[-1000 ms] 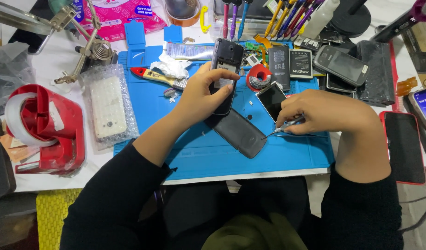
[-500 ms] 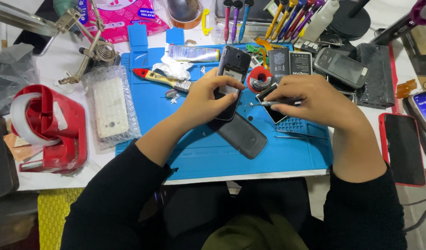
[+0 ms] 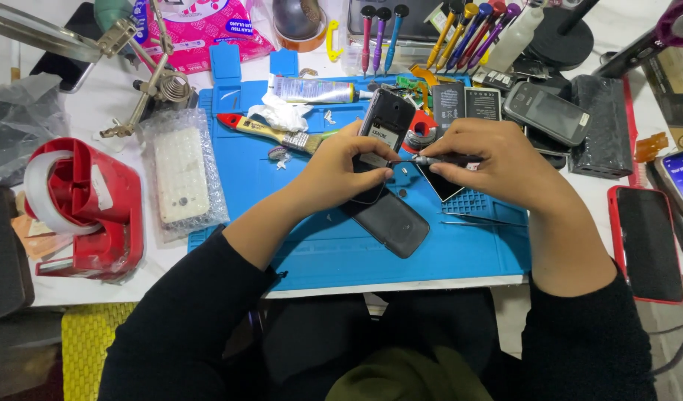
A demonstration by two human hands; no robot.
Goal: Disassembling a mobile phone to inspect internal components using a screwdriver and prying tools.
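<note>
Cluttered blue mat point(image 3: 319, 245) leaves bare room only near its front edge. Left hand point(image 3: 341, 167) clamps the opened phone point(image 3: 384, 130), long axis running away; right hand point(image 3: 497, 160) pinches a screwdriver point(image 3: 430, 160) pointing left.

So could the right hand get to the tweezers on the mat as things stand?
Probably yes: the tweezers lie bare on the blue mat just below the right hand, nothing over them. But that hand grips a small screwdriver, so it isn't free.
</note>
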